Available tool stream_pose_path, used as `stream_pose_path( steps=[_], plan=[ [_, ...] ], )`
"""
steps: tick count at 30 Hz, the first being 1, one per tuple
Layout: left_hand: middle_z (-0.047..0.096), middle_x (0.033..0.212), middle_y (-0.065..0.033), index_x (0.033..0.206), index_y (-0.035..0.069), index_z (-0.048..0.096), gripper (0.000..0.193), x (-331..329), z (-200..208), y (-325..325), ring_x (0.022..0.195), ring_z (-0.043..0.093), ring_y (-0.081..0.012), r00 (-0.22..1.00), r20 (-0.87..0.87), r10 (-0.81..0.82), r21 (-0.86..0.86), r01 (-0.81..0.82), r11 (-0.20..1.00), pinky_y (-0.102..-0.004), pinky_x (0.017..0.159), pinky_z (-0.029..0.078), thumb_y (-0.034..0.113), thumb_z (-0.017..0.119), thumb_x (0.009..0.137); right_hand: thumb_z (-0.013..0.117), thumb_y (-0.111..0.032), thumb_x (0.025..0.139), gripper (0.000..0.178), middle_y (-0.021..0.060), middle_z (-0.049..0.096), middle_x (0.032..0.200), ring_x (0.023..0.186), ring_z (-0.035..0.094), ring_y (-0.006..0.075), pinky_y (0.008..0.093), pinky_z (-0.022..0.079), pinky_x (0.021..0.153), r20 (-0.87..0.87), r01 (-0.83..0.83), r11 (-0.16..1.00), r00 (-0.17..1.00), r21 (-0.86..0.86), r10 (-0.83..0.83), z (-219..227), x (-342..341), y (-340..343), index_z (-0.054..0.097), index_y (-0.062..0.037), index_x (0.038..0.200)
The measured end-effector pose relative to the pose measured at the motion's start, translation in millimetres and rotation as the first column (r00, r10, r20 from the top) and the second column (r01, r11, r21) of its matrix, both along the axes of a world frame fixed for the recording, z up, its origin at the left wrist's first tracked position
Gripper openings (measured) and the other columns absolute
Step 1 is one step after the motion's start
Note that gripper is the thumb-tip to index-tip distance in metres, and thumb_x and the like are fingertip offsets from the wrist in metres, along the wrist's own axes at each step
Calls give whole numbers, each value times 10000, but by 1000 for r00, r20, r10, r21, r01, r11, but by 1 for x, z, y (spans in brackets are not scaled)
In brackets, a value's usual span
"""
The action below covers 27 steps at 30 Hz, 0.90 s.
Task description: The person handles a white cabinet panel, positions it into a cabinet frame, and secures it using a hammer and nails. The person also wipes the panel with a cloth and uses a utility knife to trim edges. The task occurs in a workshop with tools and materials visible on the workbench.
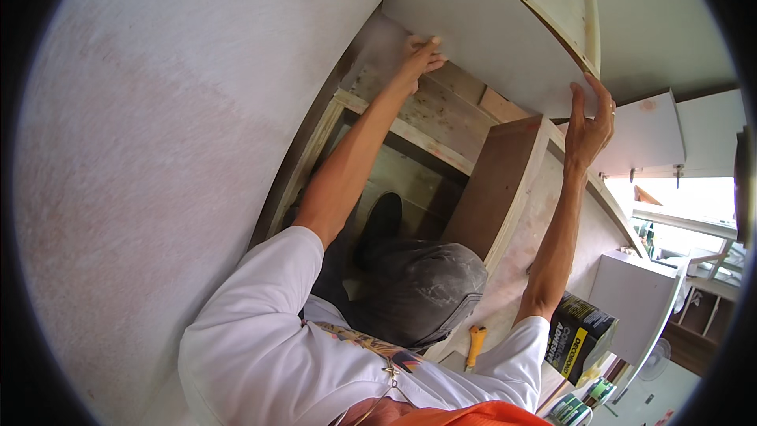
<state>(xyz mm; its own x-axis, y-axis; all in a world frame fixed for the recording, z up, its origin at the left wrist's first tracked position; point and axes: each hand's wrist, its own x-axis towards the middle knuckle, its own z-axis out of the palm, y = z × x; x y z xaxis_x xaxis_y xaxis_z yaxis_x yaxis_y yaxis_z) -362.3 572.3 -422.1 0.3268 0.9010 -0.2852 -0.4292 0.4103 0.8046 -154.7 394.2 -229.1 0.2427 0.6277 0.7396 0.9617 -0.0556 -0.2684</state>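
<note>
Ahead of me a large white panel (481, 31) stands tilted, with a pale wooden frame (590, 20) along its far side. At the panel's right corner my right hand (591, 126) is closed on the edge, thumb on the near face and fingers toward the outer side. My left hand (422, 61) is at the panel's lower left part, fingers apart and stretched toward its face; whether they press on it is hard to tell. Below the panel are wooden boards (449, 102) and an open plywood cabinet frame (426, 146), with an upright brown divider (493, 181).
A pale wall (158, 150) rises close on my left. My dusty knee (426, 284) and dark shoe (384, 217) are inside the frame. An orange-handled tool (475, 345), a black-and-yellow bag (579, 335) and green-and-white cans (569, 409) lie to the right. White cabinets (643, 138) stand beyond.
</note>
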Motion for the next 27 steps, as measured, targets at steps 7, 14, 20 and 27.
stream_pose_path(
  steps=[7,14,20,27],
  plan=[
    [605,1095,-112,1193,-2,535,355,-9,-1,-38,941,711,-252,998,33,-54,-24,55,998,-345,824,632,235,695,983,776,-140,886,254,49,737,1109,1091,665,242,393,502,946,-3,-25,997,1000,-76,25,13,18,-19,728,-124,1135],
    [596,1130,-102,1230,10,513,398,-5,-20,-27,976,705,-261,993,116,-33,3,33,999,-376,886,618,270,692,987,778,-419,850,391,110,743,1006,933,707,313,422,537,846,193,7,874,976,-486,100,79,-10,4,702,-92,1051],
    [529,1170,-157,1231,-15,413,608,-11,-14,-26,1013,689,-268,983,133,-127,84,116,990,-409,926,617,364,773,920,695,-554,895,519,181,723,861,826,710,369,466,519,723,225,-73,774,936,-629,271,71,-47,84,686,-63,1063],
    [549,1166,-170,1298,-59,403,638,-14,-6,-31,1006,689,-285,988,130,-86,104,73,992,-412,934,610,326,761,936,637,-534,947,430,145,689,683,675,690,365,461,522,580,403,24,886,896,-463,186,46,-83,81,688,-114,1024]
  ],
)
